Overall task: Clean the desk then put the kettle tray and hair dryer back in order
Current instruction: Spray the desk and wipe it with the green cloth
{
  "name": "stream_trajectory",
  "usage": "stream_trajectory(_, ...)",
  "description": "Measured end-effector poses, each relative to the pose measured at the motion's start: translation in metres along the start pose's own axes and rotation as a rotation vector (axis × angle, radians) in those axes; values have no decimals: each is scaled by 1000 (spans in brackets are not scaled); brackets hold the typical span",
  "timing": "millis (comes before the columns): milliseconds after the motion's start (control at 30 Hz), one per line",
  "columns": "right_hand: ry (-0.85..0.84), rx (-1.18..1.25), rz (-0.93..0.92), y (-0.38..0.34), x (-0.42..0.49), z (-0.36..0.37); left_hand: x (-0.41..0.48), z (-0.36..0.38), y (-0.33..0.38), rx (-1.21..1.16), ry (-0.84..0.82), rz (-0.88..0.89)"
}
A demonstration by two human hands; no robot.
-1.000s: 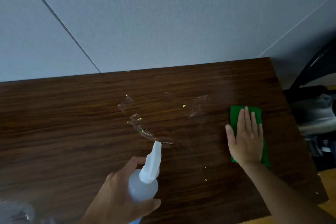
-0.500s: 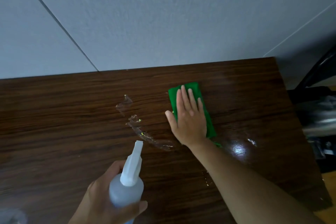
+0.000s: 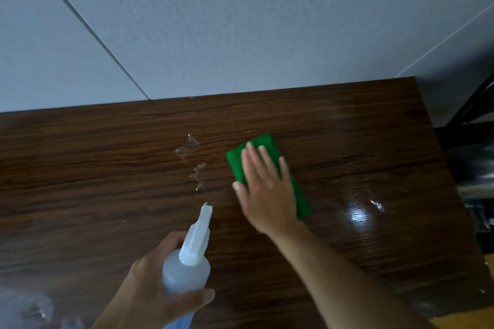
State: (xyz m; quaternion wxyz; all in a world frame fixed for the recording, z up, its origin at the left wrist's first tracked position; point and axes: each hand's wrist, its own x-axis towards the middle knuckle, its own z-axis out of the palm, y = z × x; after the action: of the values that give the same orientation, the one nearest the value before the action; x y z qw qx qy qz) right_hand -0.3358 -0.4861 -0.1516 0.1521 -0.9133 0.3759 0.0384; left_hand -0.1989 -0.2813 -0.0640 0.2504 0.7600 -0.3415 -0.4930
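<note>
A dark wooden desk [image 3: 107, 184] fills the lower half of the head view, against a pale wall. My right hand [image 3: 264, 189] lies flat with straight fingers on a green cloth [image 3: 240, 160], pressing it onto the desk near the middle. Just left of the cloth sit small puddles of liquid [image 3: 192, 157] with yellow-green specks. My left hand [image 3: 152, 291] grips a translucent spray bottle [image 3: 191, 254] at the near edge, its white nozzle pointing toward the puddles. Kettle tray and hair dryer are out of sight.
A wet shiny patch [image 3: 358, 214] glistens on the desk's right part. Beyond the right edge stand dark, blurred objects [image 3: 470, 168]. Something clear and crumpled [image 3: 32, 307] shows at the bottom left corner.
My right hand swept the cloth leftward from the desk's right side to its middle, leaving a wet sheen behind; the right puddle is gone. The bottle shifted slightly left.
</note>
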Motion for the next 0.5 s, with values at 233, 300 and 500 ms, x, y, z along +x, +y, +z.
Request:
stream_trajectory(233, 40, -88, 292, 143, -55, -24, -4, -10, 16, -78, 20, -48)
stream_trajectory(300, 61, -85, 373, 151, -94, -21, -4, -10, 19, -86, 2, -37)
stream_trajectory(500, 62, -114, 580, 121, -181, 6, -3, -8, 26, -25, -106, -53)
